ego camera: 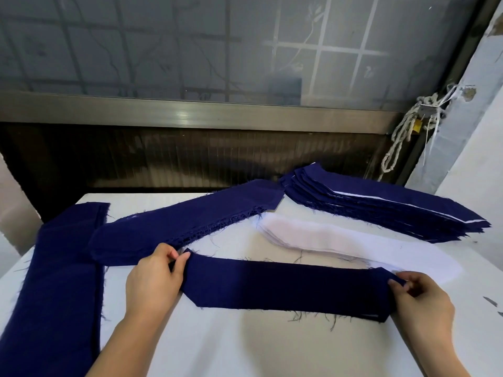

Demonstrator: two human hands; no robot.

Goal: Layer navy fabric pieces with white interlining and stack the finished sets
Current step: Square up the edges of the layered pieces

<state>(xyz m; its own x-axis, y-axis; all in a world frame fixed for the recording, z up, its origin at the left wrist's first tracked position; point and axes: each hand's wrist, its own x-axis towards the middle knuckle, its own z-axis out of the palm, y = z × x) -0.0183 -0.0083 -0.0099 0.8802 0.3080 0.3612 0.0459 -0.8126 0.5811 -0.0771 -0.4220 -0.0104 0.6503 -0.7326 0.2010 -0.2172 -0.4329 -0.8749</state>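
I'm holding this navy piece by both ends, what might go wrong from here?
The left hand and right hand pinch the navy piece only at its ends, so it may sag or shift when lifted. Its frayed threads could drag the white interlining pile just behind it. The finished stack looks fanned out; another set might slide.

**White table [245, 349] under a frosted window [190, 44]**

The table stands against a dark ribbed panel [190, 156]. Above the panel runs a brushed metal sill [190, 112], then the 1 wide window, with a grid of bars showing dimly behind the glass. Daylight is brightest through the right panes. At the right, a pale rope [402, 131] hangs knotted beside a chipped grey wall [476, 104].
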